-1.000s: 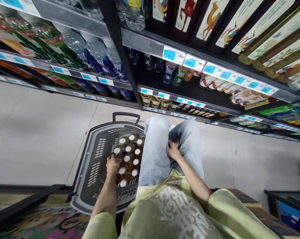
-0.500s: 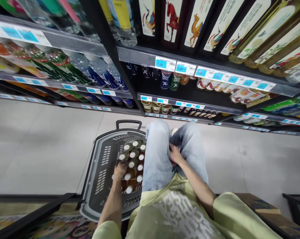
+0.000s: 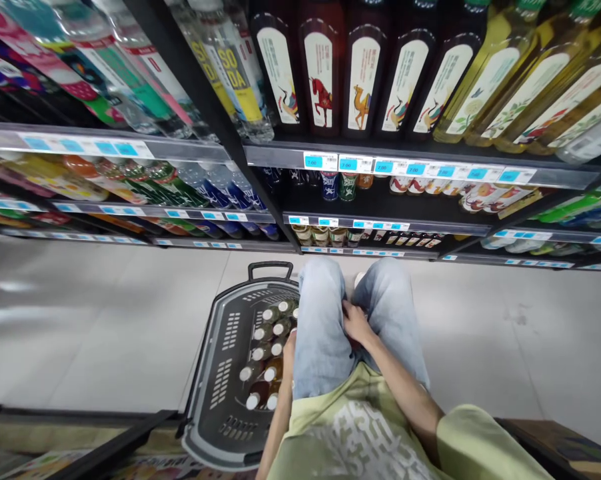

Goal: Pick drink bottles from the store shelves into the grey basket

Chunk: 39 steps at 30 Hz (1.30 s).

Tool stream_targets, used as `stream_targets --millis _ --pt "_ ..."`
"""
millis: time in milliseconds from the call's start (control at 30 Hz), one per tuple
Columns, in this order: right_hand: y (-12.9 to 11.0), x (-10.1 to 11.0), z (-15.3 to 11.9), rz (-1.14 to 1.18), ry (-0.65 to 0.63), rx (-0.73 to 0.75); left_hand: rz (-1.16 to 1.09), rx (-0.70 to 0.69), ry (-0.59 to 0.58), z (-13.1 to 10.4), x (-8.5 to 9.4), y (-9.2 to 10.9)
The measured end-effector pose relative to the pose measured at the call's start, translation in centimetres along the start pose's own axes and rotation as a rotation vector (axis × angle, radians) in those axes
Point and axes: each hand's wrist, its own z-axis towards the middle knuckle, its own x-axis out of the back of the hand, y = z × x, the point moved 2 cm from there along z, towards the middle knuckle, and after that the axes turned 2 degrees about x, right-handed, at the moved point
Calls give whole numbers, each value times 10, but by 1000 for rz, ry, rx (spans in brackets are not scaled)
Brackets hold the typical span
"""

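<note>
A grey shopping basket [image 3: 225, 427] stands on the floor by my left leg, with several small bottles [image 3: 261, 351] upright in it. Their caps are white, and the liquid in them ranges from pale to amber and dark. At the basket's right side, my left hand [image 3: 289, 355] is against my thigh, beside the bottles. Its fingers are mostly hidden, so a grip on a bottle cannot be made out. My right hand [image 3: 356, 324] rests between my knees, its fingertips out of sight behind the jeans [image 3: 323, 340].
Ahead rises a drinks shelf [image 3: 405, 170] with price tags, holding dark and yellow glass bottles [image 3: 365, 80]. Soda bottles [image 3: 235, 73] stand left of them. Tiled floor [image 3: 125, 313] lies left of the basket. Behind me at lower left is a dark rack edge [image 3: 115, 447].
My left hand has moved right, from over the bottles in the basket's middle to its right side by my thigh. The view has tilted upward. My right hand stays between the knees.
</note>
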Motion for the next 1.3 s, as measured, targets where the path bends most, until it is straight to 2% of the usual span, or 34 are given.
stream_targets --millis 133,233,300,367,467,533,600,700,800,900,967,1067,1133,1233,1300 --pt "-1 3 -5 -33 8 10 -20 -25 111 0 32 46" --pt "-1 2 -6 -27 32 57 -11 -194 120 3 41 101" --pt "1 -1 -5 -5 68 100 42 -372 108 5 31 140" --pt "5 -5 -4 49 142 149 109 -537 115 6 12 172" --pt "11 -5 -2 160 309 239 217 -689 123 6 -24 198" --pt "14 2 0 195 410 296 315 -759 108 3 -46 203" --pt "11 18 7 178 472 346 400 -829 65 -1 -62 203" --pt "-8 56 32 61 485 411 410 -898 9 -7 -72 199" --pt "-46 103 74 -126 480 478 286 -877 29 -7 -68 195" --pt "-95 147 123 -304 534 569 144 -848 43 -5 -60 194" --pt "-130 169 156 -434 541 605 123 -854 33 -4 -57 194" --pt "-176 190 204 -599 504 593 161 -877 17 -6 -56 194" --pt "-198 197 234 -644 452 494 183 -882 15 -7 -56 194" --pt "-220 205 273 -584 434 348 187 -875 19 -9 -56 192" --pt "-229 209 292 -509 462 346 177 -871 12 -10 -56 190"
